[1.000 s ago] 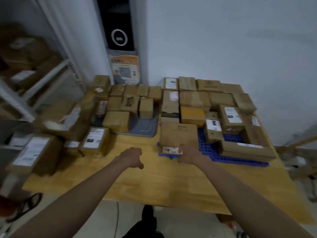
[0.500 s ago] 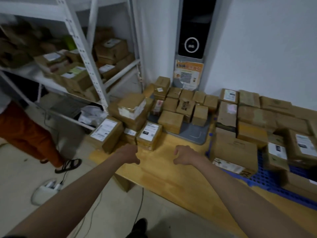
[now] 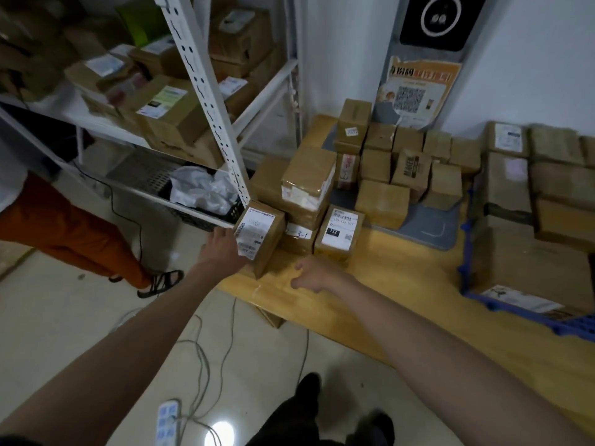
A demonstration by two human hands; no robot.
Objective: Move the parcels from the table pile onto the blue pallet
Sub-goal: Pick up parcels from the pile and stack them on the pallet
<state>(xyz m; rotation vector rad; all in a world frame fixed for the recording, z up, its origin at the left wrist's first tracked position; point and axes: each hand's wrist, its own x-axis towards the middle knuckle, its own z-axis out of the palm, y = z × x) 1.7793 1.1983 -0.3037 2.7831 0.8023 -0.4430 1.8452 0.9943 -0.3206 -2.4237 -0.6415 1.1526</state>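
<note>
A brown parcel with a white shipping label (image 3: 269,247) stands at the near left corner of the wooden table (image 3: 402,284), at the front of the pile. My left hand (image 3: 222,249) rests against its left side, fingers along the box. My right hand (image 3: 314,273) hovers just right of the parcel's front corner, fingers loosely curled, holding nothing. Behind it sit a taped box (image 3: 309,178) and a parcel labelled 122 (image 3: 341,231). At the right, the blue pallet (image 3: 502,309) carries several stacked parcels.
A white metal shelf post (image 3: 206,101) rises close behind the labelled parcel, with more boxes on the shelves. A person in orange trousers (image 3: 64,233) stands at the left. Small boxes sit on a grey mat (image 3: 431,226). A power strip (image 3: 167,423) and cables lie on the floor.
My view has swung left from the pallet to the table pile. Both hands left the box set on the pallet, and my left hand now touches the labelled parcel.
</note>
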